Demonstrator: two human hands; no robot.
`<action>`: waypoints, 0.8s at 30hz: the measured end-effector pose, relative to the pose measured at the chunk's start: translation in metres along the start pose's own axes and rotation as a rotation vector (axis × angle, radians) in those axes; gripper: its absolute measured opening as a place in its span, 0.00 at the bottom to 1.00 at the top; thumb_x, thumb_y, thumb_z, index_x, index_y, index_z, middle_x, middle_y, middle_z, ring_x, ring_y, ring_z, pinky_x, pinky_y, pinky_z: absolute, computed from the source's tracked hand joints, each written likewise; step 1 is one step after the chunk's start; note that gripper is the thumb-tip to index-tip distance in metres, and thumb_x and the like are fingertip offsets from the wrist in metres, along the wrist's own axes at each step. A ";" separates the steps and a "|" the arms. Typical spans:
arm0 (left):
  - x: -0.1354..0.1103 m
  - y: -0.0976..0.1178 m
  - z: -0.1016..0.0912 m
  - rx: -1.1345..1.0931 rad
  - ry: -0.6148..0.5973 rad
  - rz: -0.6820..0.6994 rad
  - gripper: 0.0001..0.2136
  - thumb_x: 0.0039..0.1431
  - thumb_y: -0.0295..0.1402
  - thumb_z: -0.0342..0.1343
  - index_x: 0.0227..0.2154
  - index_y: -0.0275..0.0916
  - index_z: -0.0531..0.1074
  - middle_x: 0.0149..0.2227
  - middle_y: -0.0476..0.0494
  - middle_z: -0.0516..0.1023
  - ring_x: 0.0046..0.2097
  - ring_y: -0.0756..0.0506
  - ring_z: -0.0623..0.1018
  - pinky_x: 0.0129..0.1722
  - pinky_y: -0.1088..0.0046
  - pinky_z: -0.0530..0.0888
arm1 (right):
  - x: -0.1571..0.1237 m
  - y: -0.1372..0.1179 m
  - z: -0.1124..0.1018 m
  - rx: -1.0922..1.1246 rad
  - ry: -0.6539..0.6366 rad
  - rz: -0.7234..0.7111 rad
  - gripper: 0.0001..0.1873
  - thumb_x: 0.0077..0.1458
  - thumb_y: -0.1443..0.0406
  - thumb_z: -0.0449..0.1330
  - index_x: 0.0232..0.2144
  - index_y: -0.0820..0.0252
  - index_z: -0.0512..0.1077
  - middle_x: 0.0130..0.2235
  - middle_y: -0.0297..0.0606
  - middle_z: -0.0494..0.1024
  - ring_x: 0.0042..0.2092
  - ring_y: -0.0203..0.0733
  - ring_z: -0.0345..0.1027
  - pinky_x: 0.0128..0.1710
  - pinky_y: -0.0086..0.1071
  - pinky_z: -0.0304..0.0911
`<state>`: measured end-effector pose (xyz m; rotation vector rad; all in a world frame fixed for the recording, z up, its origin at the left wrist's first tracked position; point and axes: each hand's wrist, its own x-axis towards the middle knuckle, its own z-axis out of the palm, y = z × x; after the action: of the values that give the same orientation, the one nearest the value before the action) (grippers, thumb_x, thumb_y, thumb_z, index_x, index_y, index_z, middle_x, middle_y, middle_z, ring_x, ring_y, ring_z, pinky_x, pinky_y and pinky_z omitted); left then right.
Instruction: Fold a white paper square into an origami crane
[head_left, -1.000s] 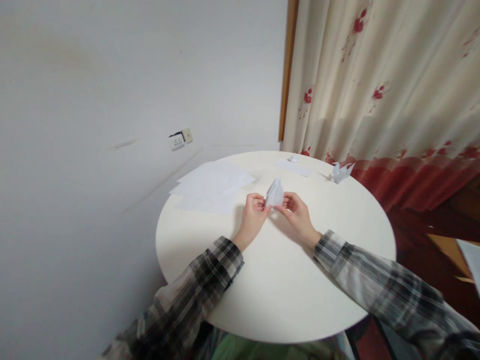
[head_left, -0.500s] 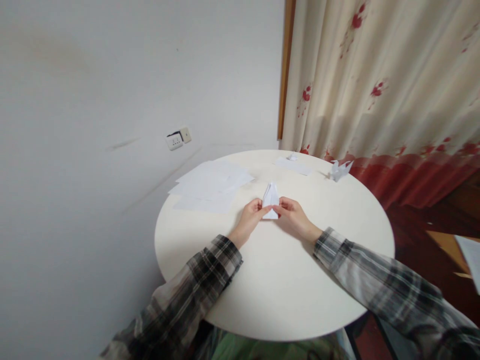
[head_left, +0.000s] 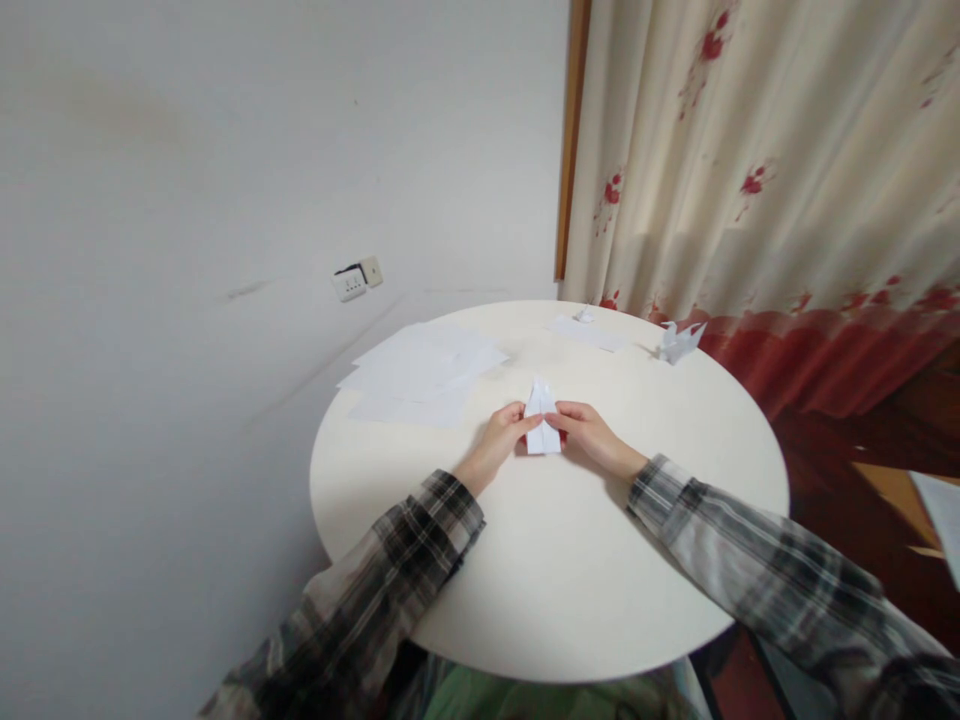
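Note:
A small folded white paper piece (head_left: 541, 415) lies flat near the middle of the round white table (head_left: 555, 580). My left hand (head_left: 501, 440) pinches its left edge with curled fingers. My right hand (head_left: 591, 436) presses on its right edge, fingers together. Both sleeves are plaid and rest low over the tabletop.
A loose stack of white sheets (head_left: 424, 372) lies at the table's back left. A finished paper crane (head_left: 679, 341) stands at the back right, with a paper strip (head_left: 585, 333) and a small scrap (head_left: 583, 315) near the far edge. A curtain (head_left: 757, 180) hangs behind.
The folded paper was held upright above the table; both hands have lowered it and now it lies flat on the tabletop.

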<state>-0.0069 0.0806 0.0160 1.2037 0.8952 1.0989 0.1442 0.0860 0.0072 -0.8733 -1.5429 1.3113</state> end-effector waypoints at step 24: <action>-0.001 0.003 0.001 -0.219 0.093 0.017 0.15 0.36 0.34 0.67 0.30 0.32 0.75 0.35 0.40 0.79 0.36 0.46 0.76 0.40 0.70 0.70 | -0.008 -0.002 -0.001 -0.474 -0.156 -0.178 0.19 0.55 0.54 0.50 0.19 0.61 0.60 0.20 0.28 0.56 0.23 0.31 0.48 0.23 0.26 0.46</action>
<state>-0.0069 0.0793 0.0192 0.9879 0.8126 1.2415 0.1480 0.0785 0.0078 -0.9079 -2.0526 0.9147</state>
